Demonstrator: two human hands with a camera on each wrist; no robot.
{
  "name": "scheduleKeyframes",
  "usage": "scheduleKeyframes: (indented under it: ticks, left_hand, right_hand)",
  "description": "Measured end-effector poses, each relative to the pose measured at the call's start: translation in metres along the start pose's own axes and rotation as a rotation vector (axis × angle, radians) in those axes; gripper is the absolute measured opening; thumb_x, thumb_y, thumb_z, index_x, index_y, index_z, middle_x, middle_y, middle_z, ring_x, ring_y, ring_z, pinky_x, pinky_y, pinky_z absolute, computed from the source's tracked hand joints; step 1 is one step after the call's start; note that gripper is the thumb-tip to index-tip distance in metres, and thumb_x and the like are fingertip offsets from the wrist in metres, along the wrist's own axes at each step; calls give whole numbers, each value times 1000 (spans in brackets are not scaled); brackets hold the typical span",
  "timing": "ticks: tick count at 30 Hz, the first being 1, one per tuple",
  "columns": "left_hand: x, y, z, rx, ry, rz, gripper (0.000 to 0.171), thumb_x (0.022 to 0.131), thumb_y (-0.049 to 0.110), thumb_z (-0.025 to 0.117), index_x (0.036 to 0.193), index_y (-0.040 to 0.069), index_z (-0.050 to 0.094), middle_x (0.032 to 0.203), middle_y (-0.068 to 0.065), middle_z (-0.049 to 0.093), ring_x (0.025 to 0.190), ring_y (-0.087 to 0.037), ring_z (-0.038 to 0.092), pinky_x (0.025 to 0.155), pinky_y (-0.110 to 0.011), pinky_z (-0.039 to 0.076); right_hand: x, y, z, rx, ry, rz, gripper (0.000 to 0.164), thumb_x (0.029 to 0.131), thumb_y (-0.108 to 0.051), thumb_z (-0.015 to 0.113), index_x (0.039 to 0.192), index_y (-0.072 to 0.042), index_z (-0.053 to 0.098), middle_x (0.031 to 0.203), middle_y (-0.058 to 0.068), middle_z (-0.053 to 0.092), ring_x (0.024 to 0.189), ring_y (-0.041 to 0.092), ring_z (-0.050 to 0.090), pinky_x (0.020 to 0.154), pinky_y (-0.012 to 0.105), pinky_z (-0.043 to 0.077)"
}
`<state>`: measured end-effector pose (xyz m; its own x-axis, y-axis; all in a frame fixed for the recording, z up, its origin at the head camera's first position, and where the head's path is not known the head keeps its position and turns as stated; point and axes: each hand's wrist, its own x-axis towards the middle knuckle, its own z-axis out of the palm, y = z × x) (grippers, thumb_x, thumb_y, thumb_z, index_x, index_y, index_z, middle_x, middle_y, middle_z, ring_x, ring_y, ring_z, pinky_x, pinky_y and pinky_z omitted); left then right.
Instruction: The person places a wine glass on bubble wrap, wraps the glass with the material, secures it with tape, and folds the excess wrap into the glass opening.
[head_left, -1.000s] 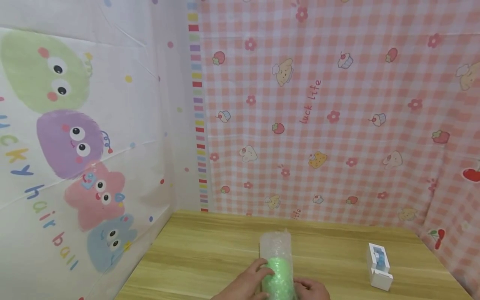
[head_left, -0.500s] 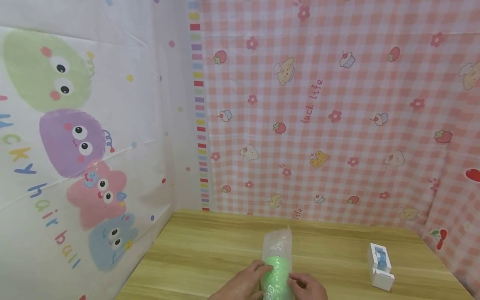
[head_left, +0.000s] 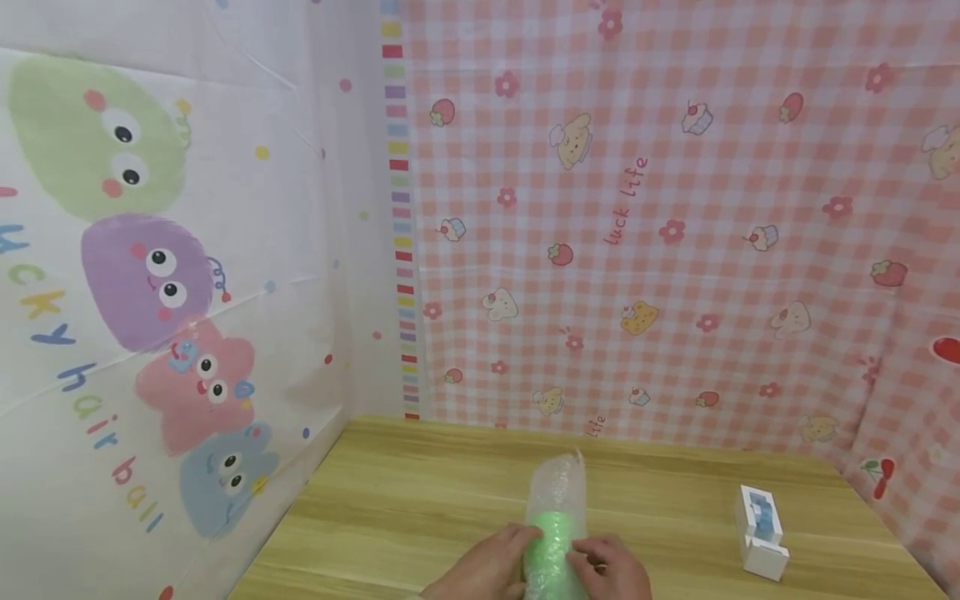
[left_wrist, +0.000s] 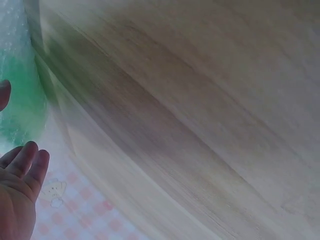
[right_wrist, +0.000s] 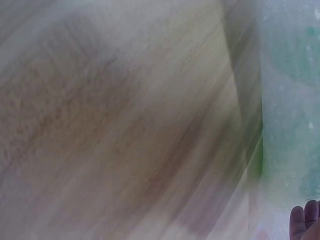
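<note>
A bright green cylinder-like thing wrapped in clear bubble wrap point(head_left: 553, 542) lies on the table, its far end a flattened, loose stretch of wrap. My left hand point(head_left: 487, 562) holds its left side, fingertips over the top edge. From the right, my right hand point(head_left: 615, 571) has its thumb and fingers bent together at the upper right surface, pinching the wrap. In the left wrist view, fingers point(left_wrist: 35, 170) and a thumb tip lie against the green bundle at the left edge. Only a few right fingertips point(right_wrist: 297, 220) show in the right wrist view, below the wrapped bundle.
To the right on the wood-grain table point(head_left: 405, 492) stands a small white tape dispenser point(head_left: 765, 560) with a blue roll. A pink checked cloth point(head_left: 637, 275) hangs behind the table, and a white cartoon-printed sheet point(head_left: 285, 208) hangs at the left.
My right hand has moved up and left, from the bundle's lower right side onto its upper surface. The left hand stays at the left side. The head view has shifted slightly.
</note>
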<state>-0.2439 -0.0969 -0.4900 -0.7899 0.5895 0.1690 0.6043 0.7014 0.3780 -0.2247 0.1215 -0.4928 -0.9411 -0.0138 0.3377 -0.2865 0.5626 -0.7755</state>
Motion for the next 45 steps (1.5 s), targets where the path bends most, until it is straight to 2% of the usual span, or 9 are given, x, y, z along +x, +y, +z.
scheduleKeyframes:
  ticks: [4, 8, 12, 16, 22, 29, 33, 37, 45]
  left_hand:
    - [-1, 1, 0, 60, 3, -4, 68, 82, 19, 81, 141, 17, 46, 135, -1, 53, 118, -11, 54, 94, -28, 50]
    - [2, 1, 0, 178, 47, 53, 65, 80, 23, 84, 134, 13, 50, 138, -4, 50, 123, -16, 51, 95, -28, 50]
    - [5, 1, -2, 242, 59, 99, 62, 78, 25, 84, 129, 9, 52, 145, -7, 45, 129, -21, 48, 100, -29, 47]
    - [4, 2, -7, 196, 24, 103, 62, 80, 28, 83, 130, 8, 51, 148, -8, 44, 132, -21, 47, 104, -30, 44]
    - [2, -1, -9, 136, 5, 88, 64, 84, 31, 80, 135, 9, 50, 149, -7, 44, 133, -20, 46, 106, -32, 43]
    - [3, -1, -8, 140, 10, 74, 69, 82, 30, 81, 140, 13, 49, 148, -6, 46, 131, -20, 48, 104, -34, 45]
    - [6, 0, -9, 161, 7, 102, 69, 82, 25, 82, 143, 18, 49, 147, -8, 47, 129, -21, 50, 99, -32, 49]
    - [8, 2, -10, 163, 6, 130, 67, 83, 19, 80, 144, 20, 51, 145, -8, 48, 128, -21, 51, 96, -31, 50]
    - [13, 2, -10, 181, 7, 176, 70, 80, 12, 80, 143, 19, 51, 145, -7, 47, 128, -20, 50, 98, -30, 48]
  right_hand:
    - [1, -1, 3, -59, -5, -41, 14, 85, -23, 77, 94, -11, 77, 103, 5, 67, 89, 20, 65, 70, 28, 54]
    - [2, -3, 6, -99, -14, -60, 15, 87, -25, 76, 95, -12, 76, 114, 11, 68, 99, 31, 66, 73, 36, 56]
    - [1, -5, 8, -115, -1, -96, 14, 86, -24, 77, 95, -13, 76, 113, 9, 69, 99, 29, 67, 73, 34, 55]
    - [1, -2, 8, -143, 24, -162, 13, 83, -23, 78, 93, -14, 76, 109, 7, 70, 95, 27, 68, 72, 30, 54]
    - [0, 1, 8, -168, 14, -211, 16, 81, -23, 81, 94, -14, 77, 109, 6, 72, 99, 29, 68, 80, 39, 56]
    - [1, -10, 7, -167, -91, -78, 43, 80, -46, 79, 103, -10, 72, 110, 10, 70, 97, 30, 67, 79, 44, 55]
    - [4, -16, 5, -211, -83, -5, 34, 82, -38, 78, 100, -10, 71, 103, 9, 70, 85, 24, 65, 70, 40, 54]
    - [5, -19, 5, -240, -75, 75, 37, 83, -40, 77, 98, -7, 71, 97, 10, 71, 85, 27, 66, 70, 43, 55]
    - [9, -21, 5, -259, -29, 93, 24, 81, -21, 73, 97, -2, 72, 86, 10, 68, 77, 27, 64, 68, 44, 52]
